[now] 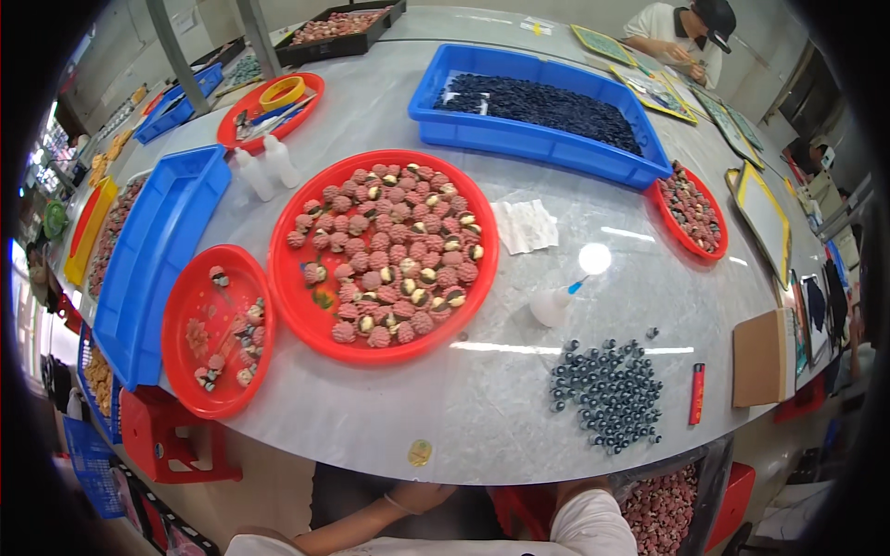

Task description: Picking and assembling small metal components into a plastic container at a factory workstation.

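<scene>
1. Grey marble-patterned round surface (519,408) fills the head view; both of the person's forearms come in at the lower edge, below its rim. The left hand (422,498) rests near the lap, and whether it is spread or closed I cannot tell. The right hand is hidden under a white sleeve (593,524), so its state cannot be told either; neither hand touches anything on the surface
2. Nearest the hands, a loose heap of small dark glossy beads (607,394) lies unboxed close to the near rim. A knock from a rising forearm could likely send them rolling off
3. Just above them a small white squeeze bottle with a blue nozzle (553,304) lies tipped over; it may leak
4. The large red round plastic tray of pink shell-like pieces (383,255) sits well inside, safer
</scene>
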A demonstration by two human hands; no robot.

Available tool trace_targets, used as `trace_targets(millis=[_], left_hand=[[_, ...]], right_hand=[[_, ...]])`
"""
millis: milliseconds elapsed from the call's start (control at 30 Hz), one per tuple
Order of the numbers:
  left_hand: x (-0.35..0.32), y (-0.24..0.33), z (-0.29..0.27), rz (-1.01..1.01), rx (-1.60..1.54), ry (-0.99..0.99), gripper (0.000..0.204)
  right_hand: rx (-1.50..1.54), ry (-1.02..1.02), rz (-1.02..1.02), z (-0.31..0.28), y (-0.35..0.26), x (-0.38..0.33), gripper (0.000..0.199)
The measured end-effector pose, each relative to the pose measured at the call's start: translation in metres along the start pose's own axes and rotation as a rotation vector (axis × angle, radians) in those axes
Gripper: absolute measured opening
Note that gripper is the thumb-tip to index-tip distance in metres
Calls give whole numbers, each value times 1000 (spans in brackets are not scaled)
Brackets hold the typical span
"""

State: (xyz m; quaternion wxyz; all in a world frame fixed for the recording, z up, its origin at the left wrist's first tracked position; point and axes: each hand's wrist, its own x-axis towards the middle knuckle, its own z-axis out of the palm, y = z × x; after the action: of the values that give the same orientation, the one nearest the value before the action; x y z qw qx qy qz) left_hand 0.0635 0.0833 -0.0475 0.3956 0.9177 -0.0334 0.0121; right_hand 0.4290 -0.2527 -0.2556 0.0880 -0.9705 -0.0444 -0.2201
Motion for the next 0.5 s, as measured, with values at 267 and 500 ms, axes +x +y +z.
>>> trace_targets(millis=[267,500], left_hand=[[5,5,-8,56,107,48,30],[15,1,-3,83,226,80,27]], right_hand=[[-56,85,-42,-9,-6,38,37],[-70,141,-95,-5,-45,79,37]])
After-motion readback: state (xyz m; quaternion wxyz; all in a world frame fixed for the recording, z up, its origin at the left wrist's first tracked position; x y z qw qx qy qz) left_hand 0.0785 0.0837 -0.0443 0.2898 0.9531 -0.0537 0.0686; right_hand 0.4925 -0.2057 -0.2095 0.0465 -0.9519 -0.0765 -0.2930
